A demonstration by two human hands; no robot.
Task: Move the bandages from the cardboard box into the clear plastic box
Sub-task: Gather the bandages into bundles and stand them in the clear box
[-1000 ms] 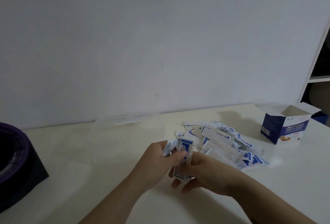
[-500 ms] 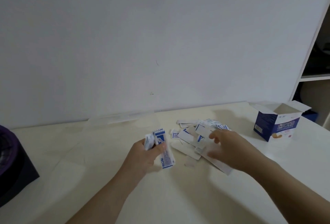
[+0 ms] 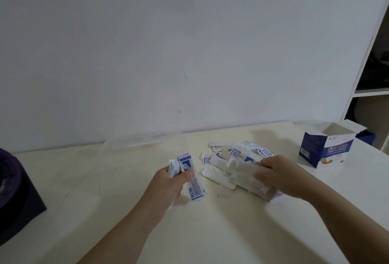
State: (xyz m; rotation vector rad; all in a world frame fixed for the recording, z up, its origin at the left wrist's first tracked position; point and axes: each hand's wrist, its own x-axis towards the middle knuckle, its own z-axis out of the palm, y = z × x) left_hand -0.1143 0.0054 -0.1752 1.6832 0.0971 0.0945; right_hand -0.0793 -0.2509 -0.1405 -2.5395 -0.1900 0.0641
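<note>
The left hand (image 3: 168, 181) gripped a small stack of bandages (image 3: 190, 179) between thumb and curled fingers, low over the worktop (image 3: 210, 232). The right hand (image 3: 280, 177) lay on the near edge of the loose pile (image 3: 229, 158), its fingers curled round a blurred handful of strips. The cardboard box (image 3: 328, 148) stood open and well apart to the right, seemingly emptied. The clear plastic box (image 3: 143, 143) sat just behind the left hand, near the wall, with nothing visible inside. The step looked like gathering, with the right hand feeding strips to the left to build one tidy bundle. Doing it well would mean turning the strips the same way before adding them. The thumb would need to stay firm across the stack so the slippery wrappers did not fan out, and modest handfuls would shed less than big ones. Once thick, the stack should go lengthwise into the clear plastic box rather than being dropped from above.
</note>
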